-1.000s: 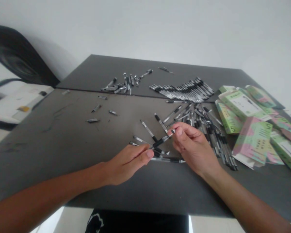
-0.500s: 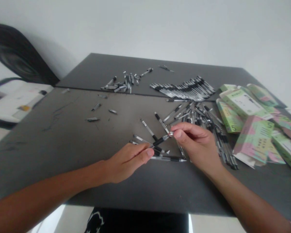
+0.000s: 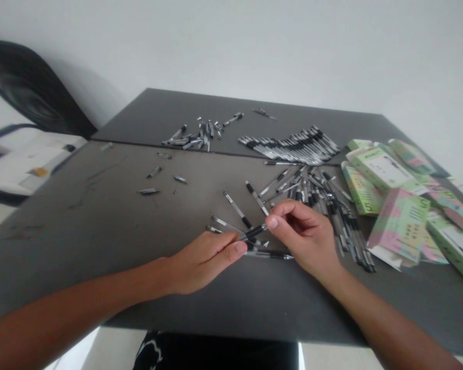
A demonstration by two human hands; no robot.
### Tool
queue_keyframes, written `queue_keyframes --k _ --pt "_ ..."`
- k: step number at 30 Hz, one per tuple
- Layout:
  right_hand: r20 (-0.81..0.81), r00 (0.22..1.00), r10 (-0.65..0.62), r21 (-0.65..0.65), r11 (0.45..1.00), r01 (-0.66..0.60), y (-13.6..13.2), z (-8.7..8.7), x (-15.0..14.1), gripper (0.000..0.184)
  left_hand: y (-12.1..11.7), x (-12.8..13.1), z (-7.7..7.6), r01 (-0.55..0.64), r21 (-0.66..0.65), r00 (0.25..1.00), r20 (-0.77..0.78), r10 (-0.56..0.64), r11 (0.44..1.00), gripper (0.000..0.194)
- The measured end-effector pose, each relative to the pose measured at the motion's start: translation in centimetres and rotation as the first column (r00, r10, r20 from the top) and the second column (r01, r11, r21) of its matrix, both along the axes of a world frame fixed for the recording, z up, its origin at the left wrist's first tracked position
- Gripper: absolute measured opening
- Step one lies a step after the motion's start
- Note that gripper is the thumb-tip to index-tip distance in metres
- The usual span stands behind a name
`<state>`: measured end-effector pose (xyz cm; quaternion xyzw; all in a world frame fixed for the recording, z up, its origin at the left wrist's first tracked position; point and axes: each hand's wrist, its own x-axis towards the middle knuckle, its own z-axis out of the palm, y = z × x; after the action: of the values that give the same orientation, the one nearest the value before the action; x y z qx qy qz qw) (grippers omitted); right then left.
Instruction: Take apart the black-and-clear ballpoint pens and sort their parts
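A black-gripped pen is held between both hands just above the dark grey table. My left hand pinches its rear end with closed fingers. Closed on the pen's tip end, my right hand grips it with thumb and fingertips. Under the hands lie a few loose pens, one flat pen right below the fingers. A loose pile of pens spreads just right of my right hand.
A neat row of pens lies at the back, with small pen parts left of it and scattered pieces nearer. Green and pink boxes are heaped at the right. A black chair stands at far left.
My right hand has slid down and left along the pen, closer to my left hand, covering its tip. The left hand has stayed put.
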<state>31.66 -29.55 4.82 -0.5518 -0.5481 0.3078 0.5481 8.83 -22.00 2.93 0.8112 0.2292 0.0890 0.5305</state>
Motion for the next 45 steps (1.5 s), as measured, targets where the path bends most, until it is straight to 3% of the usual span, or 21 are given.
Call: queue_keyframes --k 7,12,19,22,26,32,35,38,41,45 --pt "-0.011 1.000 -0.019 0.046 0.999 0.020 -0.4 -1.0 -0.7 0.028 -0.6 0.1 -0.7 0.041 0.000 0.999 0.022 -0.041 0.999 0.046" --pt "-0.085 0.996 -0.037 0.073 0.996 0.043 -0.4 -0.8 -2.0 0.033 -0.9 0.1 -0.9 0.034 0.012 0.999 0.024 -0.035 0.999 0.046" --pt "-0.208 0.978 0.018 0.044 0.999 -0.009 0.0 -0.9 -2.4 0.033 -0.7 0.1 -0.9 -0.015 -0.001 0.998 0.069 0.015 1.000 0.049" --pt "-0.207 0.971 0.121 0.053 0.992 -0.112 -0.4 -0.8 -1.9 0.048 -0.8 0.1 -0.9 -0.032 -0.034 0.990 0.137 0.036 0.999 0.046" --pt "-0.293 0.938 0.184 0.038 0.983 -0.181 -1.0 -0.3 -2.1 0.032 -0.8 0.2 -1.0 -0.034 -0.045 0.982 0.183 0.041 0.998 0.045" --pt "-0.264 0.964 0.025 0.009 1.000 -0.024 -0.4 0.6 -2.8 0.005 -0.9 0.2 -1.2 0.001 -0.040 0.988 0.156 0.005 0.999 0.045" --pt "-0.296 0.955 0.035 0.071 0.997 -0.015 -0.2 0.1 -2.6 0.020 -1.0 0.2 -1.2 0.026 -0.044 0.990 0.143 -0.020 0.999 0.046" --pt "-0.321 0.933 0.162 0.084 0.986 -0.142 -0.5 -0.3 -2.4 0.043 -1.0 0.2 -1.1 0.010 -0.076 0.985 0.173 0.004 0.997 0.048" --pt "-0.285 0.931 0.227 0.062 0.974 -0.218 -0.8 0.0 -2.7 0.034 -1.0 0.3 -1.0 -0.001 -0.098 0.981 0.191 0.020 0.995 0.049" --pt "-0.209 0.971 0.119 0.055 0.992 -0.109 -0.6 0.6 -3.2 0.014 -1.3 0.4 -1.1 0.012 -0.096 0.981 0.192 0.007 0.995 0.051"
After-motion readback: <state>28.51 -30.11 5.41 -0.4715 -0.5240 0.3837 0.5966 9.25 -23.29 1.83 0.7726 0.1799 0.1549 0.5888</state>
